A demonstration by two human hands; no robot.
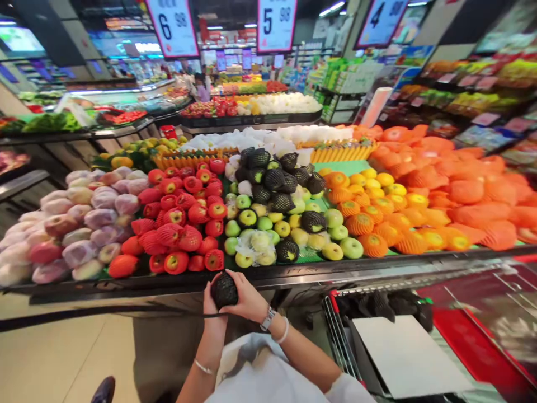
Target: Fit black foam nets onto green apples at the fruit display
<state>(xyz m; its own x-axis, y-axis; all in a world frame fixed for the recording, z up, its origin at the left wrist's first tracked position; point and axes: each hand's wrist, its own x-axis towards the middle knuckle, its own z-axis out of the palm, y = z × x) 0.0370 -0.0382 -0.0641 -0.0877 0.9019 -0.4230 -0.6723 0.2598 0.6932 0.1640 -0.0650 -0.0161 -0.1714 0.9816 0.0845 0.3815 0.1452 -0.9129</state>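
Note:
A round fruit in a black foam net (pixel 225 290) is held between both hands, just in front of the display's edge. My left hand (pixel 211 307) wraps its left side, and my right hand (pixel 247 298) grips it from the right. The net covers the fruit, so its kind cannot be made out. Beyond the hands lie green apples (pixel 351 248), some loose, with a pile of black-netted fruit (pixel 274 179) above them. Red apples in red nets (pixel 176 218) are heaped to the left of these.
A black ledge (pixel 310 270) runs along the display front. Wrapped pale fruit (pixel 90 224) fills the far left; oranges (pixel 373 244) and orange-netted fruit (pixel 474 190) lie right. A shopping cart (pixel 335 330) with a white box (pixel 411 352) stands at lower right. Price signs (pixel 274 25) hang overhead.

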